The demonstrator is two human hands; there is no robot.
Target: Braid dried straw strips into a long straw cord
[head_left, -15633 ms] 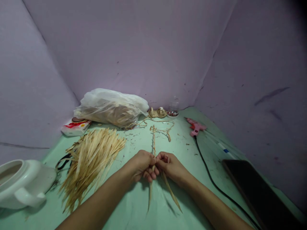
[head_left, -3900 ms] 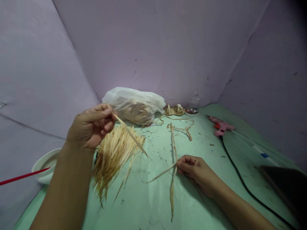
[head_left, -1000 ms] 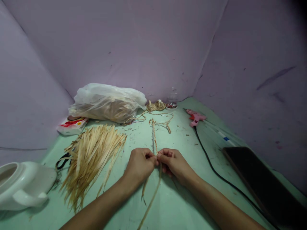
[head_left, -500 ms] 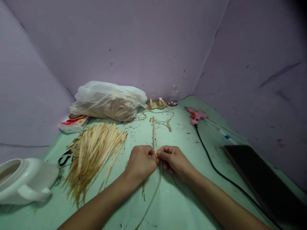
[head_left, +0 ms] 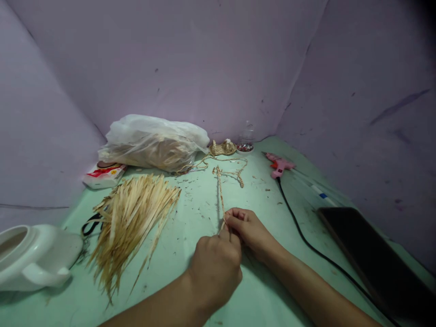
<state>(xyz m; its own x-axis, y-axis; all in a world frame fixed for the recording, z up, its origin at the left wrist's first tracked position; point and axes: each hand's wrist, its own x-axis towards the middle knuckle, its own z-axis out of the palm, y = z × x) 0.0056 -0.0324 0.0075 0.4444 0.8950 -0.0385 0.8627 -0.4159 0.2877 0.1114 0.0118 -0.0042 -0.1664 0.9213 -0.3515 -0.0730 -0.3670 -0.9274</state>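
A thin braided straw cord [head_left: 220, 188] runs straight away from me across the green table [head_left: 190, 213]. My right hand [head_left: 247, 229] pinches its near end with the fingers curled shut. My left hand [head_left: 215, 268] is a closed fist just in front of it, gripping the loose straw strips that hang from the braid; the strips are mostly hidden under the fist. A fanned pile of loose straw strips [head_left: 131, 218] lies to the left of both hands.
At the back stand a plastic bag of straw [head_left: 153, 144], a small woven coil [head_left: 223, 148] and a red-and-white box [head_left: 104, 174]. A pink glue gun [head_left: 277, 164] with a black cord [head_left: 306, 245] lies right, near a dark tablet [head_left: 371, 259]. A white ceramic pot [head_left: 30, 256] sits far left.
My left hand has pulled back towards me from beside the right hand, drawing the loose strips with it. The right hand has stayed on the braid's end.
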